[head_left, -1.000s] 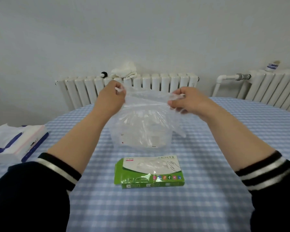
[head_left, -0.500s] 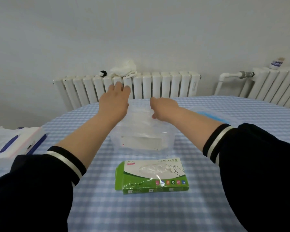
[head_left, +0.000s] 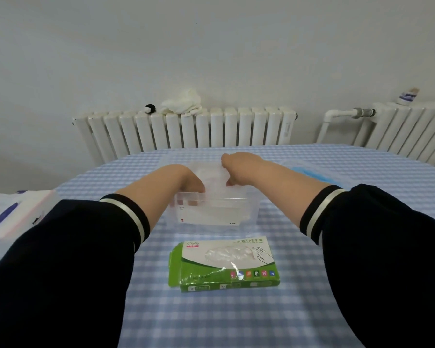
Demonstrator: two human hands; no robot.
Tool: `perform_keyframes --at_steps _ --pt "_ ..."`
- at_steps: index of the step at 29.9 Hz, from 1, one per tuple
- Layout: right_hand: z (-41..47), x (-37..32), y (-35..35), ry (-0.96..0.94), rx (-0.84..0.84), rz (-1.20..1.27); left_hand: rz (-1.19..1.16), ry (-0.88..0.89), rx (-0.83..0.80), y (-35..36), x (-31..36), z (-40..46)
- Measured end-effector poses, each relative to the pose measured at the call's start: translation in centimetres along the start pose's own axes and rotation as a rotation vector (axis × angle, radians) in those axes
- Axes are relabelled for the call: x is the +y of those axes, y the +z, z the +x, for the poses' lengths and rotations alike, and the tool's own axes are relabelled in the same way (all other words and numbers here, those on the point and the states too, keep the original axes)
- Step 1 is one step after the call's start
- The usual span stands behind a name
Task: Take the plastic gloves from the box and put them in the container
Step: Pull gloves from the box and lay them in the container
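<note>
Down inside the clear container (head_left: 212, 212) on the checked table (head_left: 236, 317), our left hand (head_left: 190, 183) reaches with fingers pointing down behind the near wall; we cannot tell whether they grip anything. Our right hand (head_left: 236, 172) curls at the far rim, apparently touching the filmy plastic gloves (head_left: 212, 175) lying in the container, though the hold is unclear. Just in front lies the green glove box (head_left: 226, 266). A blue lid (head_left: 312, 174) sits beyond our right forearm, tissues (head_left: 10, 212) far left.
</note>
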State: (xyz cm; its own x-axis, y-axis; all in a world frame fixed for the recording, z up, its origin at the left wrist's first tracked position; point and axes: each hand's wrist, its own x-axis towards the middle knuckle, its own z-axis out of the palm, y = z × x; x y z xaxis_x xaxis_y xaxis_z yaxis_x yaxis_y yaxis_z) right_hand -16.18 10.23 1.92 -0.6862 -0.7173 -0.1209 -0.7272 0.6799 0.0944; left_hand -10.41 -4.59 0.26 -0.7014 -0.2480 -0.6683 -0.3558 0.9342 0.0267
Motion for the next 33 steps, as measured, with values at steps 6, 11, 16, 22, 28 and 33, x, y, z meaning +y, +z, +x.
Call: perform_keyframes --at_steps 6,11,16,22,28,33 --pt "-1.8 0.0 -1.3 -0.159 0.199 0.065 -0.029 -0.071 0.026 0.1 0.1 -0.1" --pt "-3.4 -2.4 -1.8 -0.298 0.293 0.450 -0.110 -0.087 0.058 0.2 0.2 -0.1" --pt "-2.5 -3.2 -1.2 -0.172 -0.038 0.370 -0.077 -0.053 0.089 0.1 0.5 -0.7" --pt "-1.2 -2.2 0.8 0.071 -0.461 0.144 -0.047 0.010 -0.011 0.3 -0.3 -0.7" --pt "-1.6 -1.6 -0.4 -0.028 -0.136 0.130 0.043 0.095 0.102 -0.3 0.0 -2.5" --pt "-5.4 -0.4 -1.8 -0.095 0.290 0.416 -0.023 0.173 0.484 -0.5 0.1 -6.4"
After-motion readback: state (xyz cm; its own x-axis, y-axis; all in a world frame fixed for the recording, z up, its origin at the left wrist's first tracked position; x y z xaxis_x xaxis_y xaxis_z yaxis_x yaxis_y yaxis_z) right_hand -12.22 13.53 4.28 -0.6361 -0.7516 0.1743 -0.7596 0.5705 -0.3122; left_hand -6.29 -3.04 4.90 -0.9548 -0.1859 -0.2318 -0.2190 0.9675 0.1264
